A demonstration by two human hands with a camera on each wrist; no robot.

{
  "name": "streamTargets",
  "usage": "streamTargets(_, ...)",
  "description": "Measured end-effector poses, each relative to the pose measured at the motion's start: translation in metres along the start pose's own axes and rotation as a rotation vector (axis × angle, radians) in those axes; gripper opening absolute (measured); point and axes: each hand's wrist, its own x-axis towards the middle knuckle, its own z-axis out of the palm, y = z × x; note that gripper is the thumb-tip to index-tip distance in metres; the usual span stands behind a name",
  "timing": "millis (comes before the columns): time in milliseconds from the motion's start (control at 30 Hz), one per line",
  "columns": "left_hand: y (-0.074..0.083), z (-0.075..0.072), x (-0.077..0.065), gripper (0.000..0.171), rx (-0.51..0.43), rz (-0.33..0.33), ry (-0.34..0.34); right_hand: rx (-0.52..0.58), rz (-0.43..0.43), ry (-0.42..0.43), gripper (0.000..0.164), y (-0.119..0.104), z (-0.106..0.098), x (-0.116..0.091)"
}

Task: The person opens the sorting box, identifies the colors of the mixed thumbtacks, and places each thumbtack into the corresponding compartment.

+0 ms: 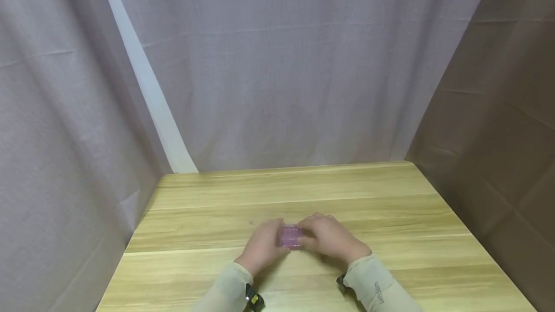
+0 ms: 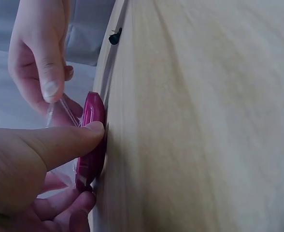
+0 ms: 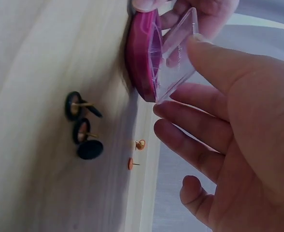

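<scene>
Holding pink box (image 3: 140, 58) by its sides with left hand (image 1: 263, 241). Pinching clear lid (image 3: 181, 70) by its edge with right hand (image 1: 328, 236). Set between both hands: nearer left hand with box, nearer right hand with lid, tilted up. Cannot tell long way of box. Lying below right hand on table (image 1: 347, 189): black tacks (image 3: 90, 150), apart from box.

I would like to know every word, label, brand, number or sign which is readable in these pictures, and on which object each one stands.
No text is readable with certainty.
Right sleeve: dark lettering near the cuff, too small and blurred to read.
Clear lid of the magenta box: faint marks that look like lettering, too small to read.
</scene>
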Motion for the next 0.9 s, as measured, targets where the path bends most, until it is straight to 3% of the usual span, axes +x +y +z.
streamTargets(300,0.001,-0.003,-0.001,0.087,-0.038,-0.011,-0.002,0.061,0.051,-0.010,0.030,0.001,-0.006,0.007)
streamTargets(567,-0.001,-0.001,0.000,0.086,-0.015,-0.013,-0.009,0.087,0.096,-0.009,0.033,0.003,-0.005,0.014)
streamTargets(733,-0.002,-0.001,0.001,0.087,-0.037,0.002,0.000,0.075,0.115,-0.019,0.045,0.005,-0.005,0.020)
streamTargets(900,-0.003,-0.002,0.002,0.091,-0.039,-0.001,0.005,0.068,0.154,-0.007,0.039,0.003,-0.006,0.024)
